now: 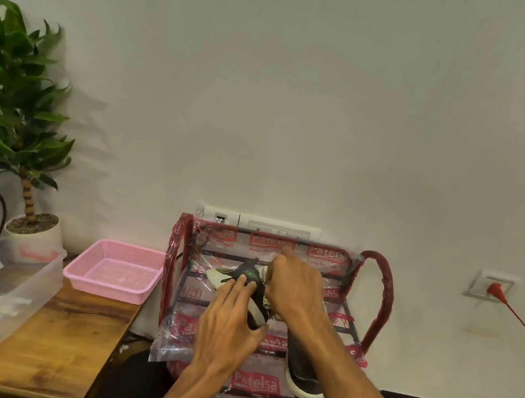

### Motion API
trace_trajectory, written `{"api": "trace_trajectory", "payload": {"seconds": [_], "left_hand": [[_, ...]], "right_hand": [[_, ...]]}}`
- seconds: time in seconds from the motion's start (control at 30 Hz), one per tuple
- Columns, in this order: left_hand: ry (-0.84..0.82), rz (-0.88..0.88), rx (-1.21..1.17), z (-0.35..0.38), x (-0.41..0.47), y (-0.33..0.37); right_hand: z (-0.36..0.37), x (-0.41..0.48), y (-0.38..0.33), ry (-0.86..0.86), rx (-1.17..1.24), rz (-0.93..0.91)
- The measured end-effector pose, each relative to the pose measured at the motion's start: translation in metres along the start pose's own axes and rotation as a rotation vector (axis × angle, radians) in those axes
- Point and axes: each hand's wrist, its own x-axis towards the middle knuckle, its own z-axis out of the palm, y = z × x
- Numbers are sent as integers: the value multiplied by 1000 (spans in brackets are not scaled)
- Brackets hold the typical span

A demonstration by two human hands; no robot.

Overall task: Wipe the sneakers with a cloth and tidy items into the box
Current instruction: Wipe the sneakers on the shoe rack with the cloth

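The dark sneaker sits on the upper tier of the plastic-wrapped shoe rack, and the wiping step appears to be in hand. The left hand lies on its upper with straight fingers, thumb at the sole edge, while the right hand is curled around what looks like a pale cloth, mostly hidden, at the shoe's collar. The next move likely calls for steadying the shoe while rubbing, then treating the second sneaker below, with the clear box waiting on the wooden table to the left.
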Motion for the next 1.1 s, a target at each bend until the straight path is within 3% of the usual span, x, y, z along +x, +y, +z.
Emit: {"api": "trace_trajectory", "payload": {"seconds": [0.17,0.33,0.5,0.57,0.87,1.1], "left_hand": [[18,19,-4,1,1,2],[3,-29,-53,-5,1,2],[4,-50,-124,-9,2,6],[-2,-53,-150,-12,3,7],[-18,-35,-52,-7,-1,7],[3,-48,-99,-10,-2,2]], "right_hand": [[-9,8,22,97,64,85],[-26,3,31,194,527,216],[-17,-3,21,-148,853,351],[-9,-5,19,-205,952,371],[14,-1,20,29,513,235],[16,-5,13,-10,416,84]]}}
